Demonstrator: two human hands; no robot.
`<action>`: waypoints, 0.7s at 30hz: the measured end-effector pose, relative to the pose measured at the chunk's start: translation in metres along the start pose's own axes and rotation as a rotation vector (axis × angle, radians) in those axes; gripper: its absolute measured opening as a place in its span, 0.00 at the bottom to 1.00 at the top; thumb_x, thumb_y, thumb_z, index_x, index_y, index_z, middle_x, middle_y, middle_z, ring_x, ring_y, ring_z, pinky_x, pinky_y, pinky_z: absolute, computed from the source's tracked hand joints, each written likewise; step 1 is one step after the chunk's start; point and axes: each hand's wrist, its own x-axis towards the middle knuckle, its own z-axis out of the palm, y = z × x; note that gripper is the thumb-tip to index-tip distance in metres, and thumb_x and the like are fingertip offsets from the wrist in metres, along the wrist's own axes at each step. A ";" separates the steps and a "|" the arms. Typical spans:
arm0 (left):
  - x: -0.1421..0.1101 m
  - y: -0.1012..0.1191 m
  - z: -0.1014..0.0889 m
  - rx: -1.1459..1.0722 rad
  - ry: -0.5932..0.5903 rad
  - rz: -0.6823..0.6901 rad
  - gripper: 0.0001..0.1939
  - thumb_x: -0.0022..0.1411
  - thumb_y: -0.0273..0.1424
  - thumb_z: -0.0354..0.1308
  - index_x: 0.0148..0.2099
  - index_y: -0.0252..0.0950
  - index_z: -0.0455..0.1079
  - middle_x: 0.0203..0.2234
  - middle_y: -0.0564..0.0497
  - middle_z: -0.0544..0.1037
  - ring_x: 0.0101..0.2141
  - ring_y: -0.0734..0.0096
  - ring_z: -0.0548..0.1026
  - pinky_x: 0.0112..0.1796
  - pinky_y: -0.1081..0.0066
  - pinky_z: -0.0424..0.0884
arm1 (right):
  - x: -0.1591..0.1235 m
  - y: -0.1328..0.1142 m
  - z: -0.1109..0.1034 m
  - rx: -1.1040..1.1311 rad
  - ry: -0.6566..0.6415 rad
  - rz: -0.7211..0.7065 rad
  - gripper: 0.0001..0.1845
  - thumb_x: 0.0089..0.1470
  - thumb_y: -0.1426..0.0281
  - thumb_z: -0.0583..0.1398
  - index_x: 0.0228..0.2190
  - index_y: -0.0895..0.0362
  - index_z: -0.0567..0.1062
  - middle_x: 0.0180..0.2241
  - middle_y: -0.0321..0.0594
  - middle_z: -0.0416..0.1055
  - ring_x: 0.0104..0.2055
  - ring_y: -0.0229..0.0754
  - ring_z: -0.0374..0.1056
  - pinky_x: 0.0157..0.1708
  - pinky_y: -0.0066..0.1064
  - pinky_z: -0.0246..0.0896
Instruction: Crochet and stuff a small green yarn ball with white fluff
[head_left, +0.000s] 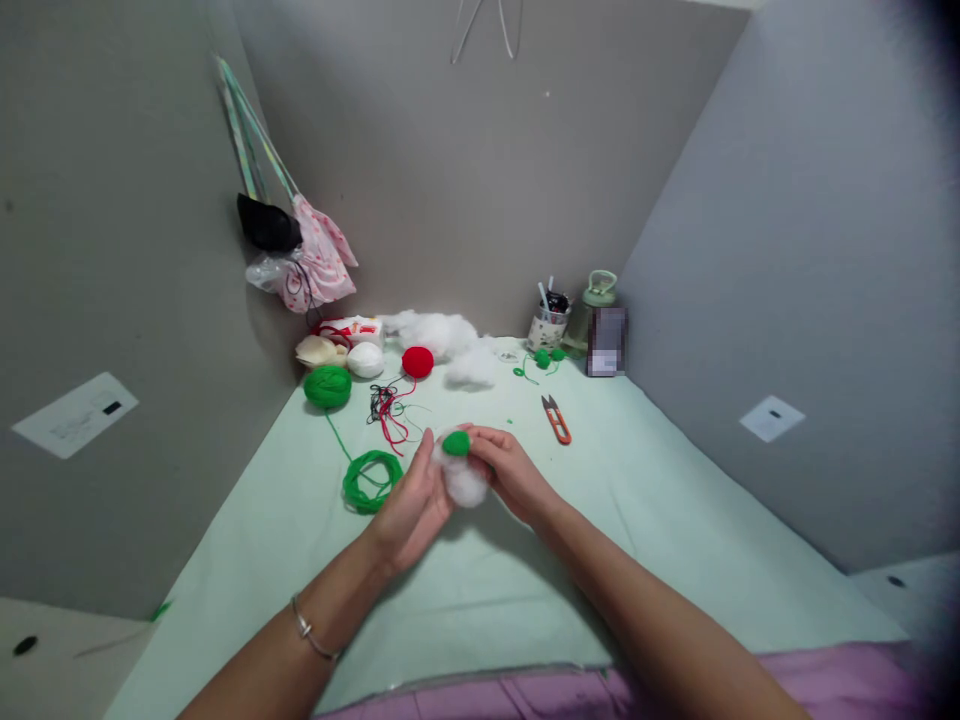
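Small green piece (pixel 456 443): held between the two hands, above the middle of the table; rounded, bright green, its texture too small to make out. Wad of white stuffing (pixel 466 486): seen directly below and behind the green piece, fluffy, soft-edged, slightly blurred. Left hand (pixel 414 508): curled about the left side of the wad, thumb raised; its fingers are partly hidden. Right hand (pixel 511 472): fingertips closed on the right edge of the green piece. Green yarn coil (pixel 373 482): laid just beside the left hand, joined by a strand to a green ball (pixel 328 387). Red ball (pixel 418 362): placed beyond the hands, its loose strand trailed near a tangle of dark thread (pixel 384 402). Heap of white stuffing (pixel 439 335): set along the back wall. Orange-handled snips (pixel 556 420): laid to the right, blades pointed away. Phone (pixel 607 342): stood upright before a green bottle (pixel 599 290).
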 end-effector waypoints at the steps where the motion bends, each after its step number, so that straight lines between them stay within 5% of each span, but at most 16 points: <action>1: -0.002 0.000 -0.001 0.003 -0.027 -0.036 0.25 0.65 0.51 0.57 0.50 0.35 0.75 0.44 0.42 0.80 0.45 0.59 0.78 0.43 0.65 0.75 | 0.001 0.000 -0.002 0.000 0.043 -0.012 0.17 0.50 0.55 0.62 0.23 0.56 0.69 0.18 0.28 0.54 0.21 0.33 0.45 0.21 0.28 0.40; 7: 0.007 0.004 -0.020 0.140 0.159 0.026 0.17 0.53 0.30 0.70 0.46 0.34 0.77 0.43 0.44 0.82 0.43 0.61 0.79 0.38 0.71 0.76 | 0.006 -0.001 -0.016 -0.093 0.198 -0.096 0.13 0.47 0.59 0.63 0.24 0.56 0.71 0.17 0.29 0.57 0.22 0.34 0.51 0.24 0.29 0.46; 12: 0.021 0.014 -0.035 0.062 0.301 0.198 0.16 0.47 0.21 0.67 0.41 0.36 0.76 0.40 0.49 0.83 0.41 0.69 0.79 0.41 0.76 0.75 | 0.006 -0.003 -0.023 -0.215 0.326 -0.124 0.13 0.50 0.60 0.60 0.22 0.54 0.67 0.18 0.28 0.54 0.21 0.34 0.49 0.23 0.29 0.44; 18: 0.020 0.039 -0.053 -0.001 0.358 0.244 0.14 0.50 0.22 0.66 0.40 0.37 0.73 0.36 0.51 0.82 0.36 0.71 0.79 0.37 0.76 0.77 | 0.005 -0.004 -0.022 -0.383 0.318 -0.123 0.15 0.47 0.66 0.62 0.17 0.54 0.63 0.16 0.28 0.52 0.22 0.34 0.45 0.25 0.31 0.37; 21: 0.017 0.049 -0.060 -0.002 0.373 0.226 0.14 0.49 0.23 0.67 0.40 0.37 0.72 0.35 0.50 0.82 0.36 0.68 0.80 0.37 0.70 0.79 | 0.002 -0.010 -0.029 -0.375 0.196 -0.086 0.13 0.50 0.66 0.59 0.18 0.54 0.62 0.17 0.28 0.51 0.23 0.34 0.43 0.24 0.30 0.37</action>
